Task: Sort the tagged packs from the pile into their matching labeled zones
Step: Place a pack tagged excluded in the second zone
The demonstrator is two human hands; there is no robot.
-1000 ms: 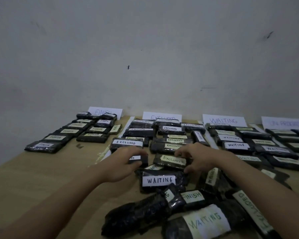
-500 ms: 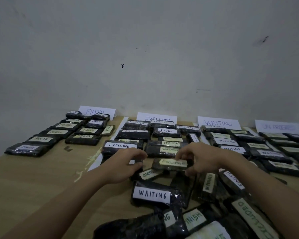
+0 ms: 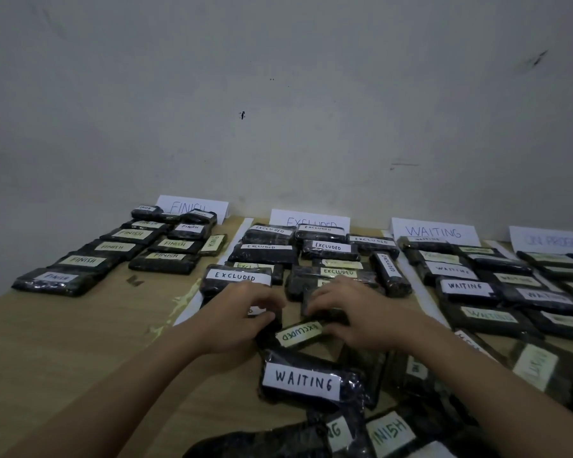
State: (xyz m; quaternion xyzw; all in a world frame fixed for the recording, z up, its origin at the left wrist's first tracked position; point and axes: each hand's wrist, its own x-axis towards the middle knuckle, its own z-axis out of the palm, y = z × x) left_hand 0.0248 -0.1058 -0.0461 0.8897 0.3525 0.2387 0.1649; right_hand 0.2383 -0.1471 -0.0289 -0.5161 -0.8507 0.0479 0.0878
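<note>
Dark wrapped packs with handwritten tags lie in rows behind a loose pile. My left hand (image 3: 240, 314) is closed on a dark pack (image 3: 272, 317) whose white tag is mostly hidden under my fingers. To its right, my right hand (image 3: 349, 309) grips another dark pack (image 3: 311, 305) at the front of the EXCLUDED rows, with its tag covered. Between the hands lies a pack tagged EXCLUDED (image 3: 298, 333), upside down to me. Paper signs on the wall read FINISH (image 3: 192, 206), EXCLUDED (image 3: 310, 219), WAITING (image 3: 434, 231) and ON PROGRESS (image 3: 553, 240).
The pile near me has a pack tagged WAITING (image 3: 301, 380) and one tagged FINISH (image 3: 389, 431). Pale tape strips (image 3: 192, 302) divide the wooden table (image 3: 80, 342) into zones. Rows of sorted packs fill every zone, and a grey wall stands behind.
Both hands have slid forward toward the EXCLUDED rows with their packs. The right hand now covers the EXCLUDED tag it held. The camera has tilted and moved nearer.
</note>
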